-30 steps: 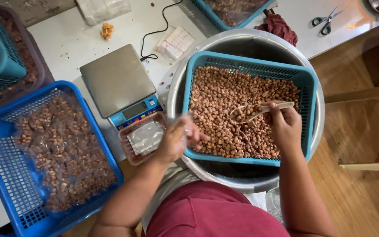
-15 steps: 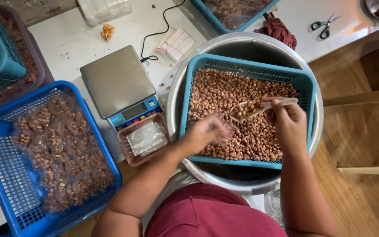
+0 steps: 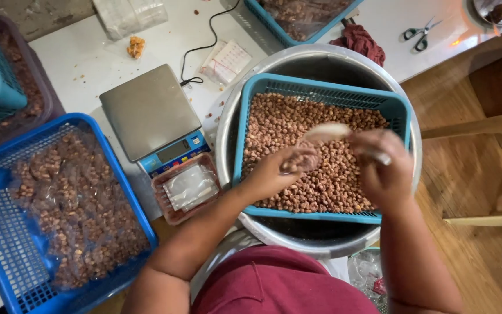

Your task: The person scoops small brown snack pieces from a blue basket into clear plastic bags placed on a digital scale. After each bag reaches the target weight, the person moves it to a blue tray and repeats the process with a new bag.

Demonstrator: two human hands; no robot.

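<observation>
Left hand [image 3: 289, 168]: moved from the scale side to over the basket [image 3: 321, 87], closed on a bag [image 3: 300, 161] | Right hand [image 3: 382, 166]: grips scoop [image 3: 329, 132], tipped toward bag | Nuts [image 3: 321, 186]: in basket in basin [image 3: 228, 116] | Filling under way

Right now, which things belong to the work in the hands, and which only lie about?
In use: left hand; right hand holding pale scoop; teal basket of peanuts; metal basin.

Lying about: scissors; red cloth; scale.

Open tabletop [image 3: 164, 40] behind scale [image 3: 149, 110], blue basket [image 3: 7, 267] blocking left, steel basin [image 3: 228, 125] right.
</observation>
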